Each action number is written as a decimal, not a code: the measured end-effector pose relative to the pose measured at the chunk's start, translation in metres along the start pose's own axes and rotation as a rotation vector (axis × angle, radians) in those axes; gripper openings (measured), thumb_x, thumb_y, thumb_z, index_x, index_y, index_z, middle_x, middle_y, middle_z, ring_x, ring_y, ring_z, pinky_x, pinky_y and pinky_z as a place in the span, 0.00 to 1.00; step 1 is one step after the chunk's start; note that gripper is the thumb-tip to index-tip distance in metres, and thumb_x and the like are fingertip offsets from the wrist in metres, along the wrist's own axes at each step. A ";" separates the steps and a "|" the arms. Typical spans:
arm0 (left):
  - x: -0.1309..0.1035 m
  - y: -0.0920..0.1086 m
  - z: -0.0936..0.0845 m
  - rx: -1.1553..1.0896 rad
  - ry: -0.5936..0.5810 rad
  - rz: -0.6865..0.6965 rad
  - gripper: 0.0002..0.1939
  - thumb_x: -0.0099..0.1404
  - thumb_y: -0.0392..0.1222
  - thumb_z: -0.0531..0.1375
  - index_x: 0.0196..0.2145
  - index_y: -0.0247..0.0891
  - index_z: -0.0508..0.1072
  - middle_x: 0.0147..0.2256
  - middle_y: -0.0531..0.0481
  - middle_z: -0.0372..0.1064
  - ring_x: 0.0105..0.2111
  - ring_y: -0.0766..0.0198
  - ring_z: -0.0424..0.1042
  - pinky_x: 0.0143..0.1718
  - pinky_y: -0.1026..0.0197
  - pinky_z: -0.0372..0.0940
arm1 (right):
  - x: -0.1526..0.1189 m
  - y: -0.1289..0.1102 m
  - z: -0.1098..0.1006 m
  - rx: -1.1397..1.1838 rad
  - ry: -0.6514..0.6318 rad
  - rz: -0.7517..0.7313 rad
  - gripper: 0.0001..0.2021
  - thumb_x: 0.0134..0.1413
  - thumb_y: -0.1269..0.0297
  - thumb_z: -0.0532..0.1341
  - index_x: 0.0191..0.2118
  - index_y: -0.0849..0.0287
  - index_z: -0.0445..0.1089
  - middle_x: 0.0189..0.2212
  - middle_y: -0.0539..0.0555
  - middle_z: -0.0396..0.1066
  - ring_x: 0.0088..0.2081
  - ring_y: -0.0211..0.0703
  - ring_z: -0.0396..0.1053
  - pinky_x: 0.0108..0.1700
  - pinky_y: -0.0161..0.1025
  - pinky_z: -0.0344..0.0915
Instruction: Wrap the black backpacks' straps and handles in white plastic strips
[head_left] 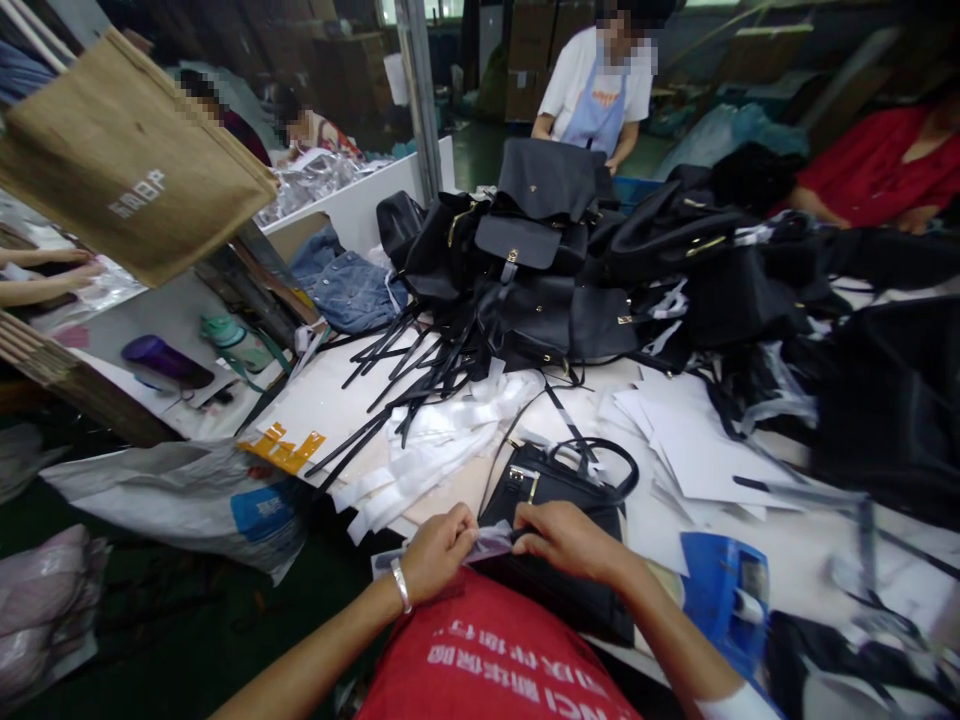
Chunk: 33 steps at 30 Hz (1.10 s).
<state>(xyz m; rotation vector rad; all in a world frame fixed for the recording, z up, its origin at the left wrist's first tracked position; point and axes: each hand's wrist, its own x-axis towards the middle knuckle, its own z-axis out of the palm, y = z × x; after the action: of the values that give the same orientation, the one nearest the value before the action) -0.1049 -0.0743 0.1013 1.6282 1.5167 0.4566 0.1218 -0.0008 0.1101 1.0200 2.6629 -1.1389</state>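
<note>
Red cloth printed with white characters, the wearer's apron [495,650], lay closest to the camera. Just beyond it, the left hand [442,545], with a silver-coloured bracelet [401,585] at the wrist, had its fingers curled tight around one end of a crumpled strip of translucent plastic wrap [491,542]. The right hand [562,540] was closed too, thumb against bent forefinger, pinching the strip's other end; whether it also gripped a dark edge beneath was hard to tell, since the knuckles covered that spot.

The wrap ran between the two hands at the table's near edge, over the small black leather-look bag with looped handles [547,480], which lay on the white table partly under the right forearm. Good handling there, I judged, called for a short grip close to the work, even tension from both sides, and the handles kept clear of the film; a hard jerk could have torn it or scuffed the bag.

To the right stood a blue plastic container [720,565]. Farther on lay white flat strips [450,430], thin black straps [454,365] and loose white sheets [697,450], then heaped black backpacks [529,315], with a co-worker in a pale blue apron [600,105] behind them.
</note>
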 end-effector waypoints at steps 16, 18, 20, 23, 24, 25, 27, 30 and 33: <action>-0.011 0.003 -0.016 0.172 0.088 -0.063 0.09 0.66 0.42 0.47 0.33 0.41 0.63 0.25 0.53 0.66 0.28 0.63 0.66 0.29 0.64 0.53 | 0.013 -0.001 -0.011 -0.006 -0.034 -0.133 0.11 0.57 0.57 0.56 0.43 0.56 0.66 0.33 0.52 0.72 0.35 0.42 0.69 0.34 0.33 0.54; -0.011 0.002 -0.019 0.183 0.105 -0.088 0.09 0.66 0.42 0.46 0.32 0.41 0.63 0.26 0.53 0.66 0.28 0.63 0.66 0.29 0.64 0.53 | 0.012 0.004 -0.014 -0.046 0.011 -0.073 0.14 0.57 0.56 0.57 0.46 0.56 0.65 0.35 0.53 0.72 0.37 0.44 0.69 0.35 0.34 0.54; -0.009 0.002 -0.019 0.195 0.119 -0.106 0.09 0.67 0.42 0.46 0.32 0.41 0.63 0.25 0.53 0.66 0.28 0.62 0.66 0.29 0.64 0.53 | 0.012 0.009 -0.015 -0.113 0.030 -0.007 0.12 0.58 0.58 0.56 0.45 0.57 0.66 0.34 0.55 0.73 0.37 0.45 0.69 0.35 0.35 0.54; -0.004 0.004 -0.014 0.206 0.111 -0.092 0.09 0.67 0.42 0.46 0.32 0.41 0.62 0.25 0.53 0.65 0.28 0.62 0.66 0.29 0.63 0.53 | 0.015 0.006 -0.013 -0.160 -0.019 -0.074 0.09 0.59 0.61 0.54 0.40 0.59 0.68 0.33 0.56 0.73 0.36 0.44 0.69 0.35 0.35 0.54; -0.003 0.005 -0.012 0.205 0.100 -0.086 0.09 0.67 0.42 0.45 0.32 0.41 0.62 0.25 0.53 0.65 0.28 0.62 0.66 0.30 0.63 0.53 | 0.016 0.005 -0.012 -0.155 -0.033 -0.125 0.10 0.59 0.60 0.54 0.40 0.59 0.68 0.33 0.56 0.73 0.36 0.44 0.69 0.35 0.35 0.54; -0.001 0.005 -0.011 0.199 0.088 -0.086 0.09 0.67 0.42 0.46 0.32 0.41 0.62 0.25 0.53 0.65 0.27 0.62 0.66 0.29 0.63 0.53 | 0.017 0.004 -0.012 -0.149 -0.032 -0.164 0.11 0.59 0.59 0.55 0.40 0.59 0.68 0.33 0.56 0.73 0.37 0.44 0.69 0.35 0.35 0.54; 0.000 0.005 -0.009 0.184 0.070 -0.108 0.09 0.67 0.42 0.46 0.31 0.41 0.61 0.24 0.53 0.65 0.27 0.62 0.66 0.28 0.63 0.52 | 0.017 0.006 -0.014 -0.157 0.005 -0.172 0.12 0.57 0.57 0.57 0.41 0.59 0.68 0.33 0.56 0.73 0.38 0.44 0.69 0.38 0.35 0.55; 0.003 0.006 -0.008 0.163 0.077 -0.153 0.10 0.67 0.43 0.45 0.30 0.41 0.61 0.23 0.54 0.64 0.26 0.63 0.65 0.27 0.64 0.52 | 0.018 0.014 -0.017 -0.200 0.055 -0.123 0.08 0.57 0.63 0.57 0.38 0.60 0.69 0.31 0.55 0.73 0.38 0.43 0.68 0.42 0.37 0.54; 0.007 0.010 -0.004 0.142 0.088 -0.134 0.09 0.66 0.42 0.46 0.30 0.41 0.61 0.23 0.54 0.64 0.26 0.63 0.65 0.28 0.64 0.53 | 0.024 0.014 -0.012 -0.213 0.029 -0.199 0.08 0.58 0.63 0.56 0.34 0.60 0.69 0.30 0.55 0.73 0.37 0.44 0.68 0.42 0.37 0.55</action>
<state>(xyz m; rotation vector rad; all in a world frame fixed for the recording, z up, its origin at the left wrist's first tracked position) -0.1001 -0.0652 0.1093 1.6185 1.7463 0.3578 0.1136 0.0274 0.1026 0.7559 2.8836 -0.8474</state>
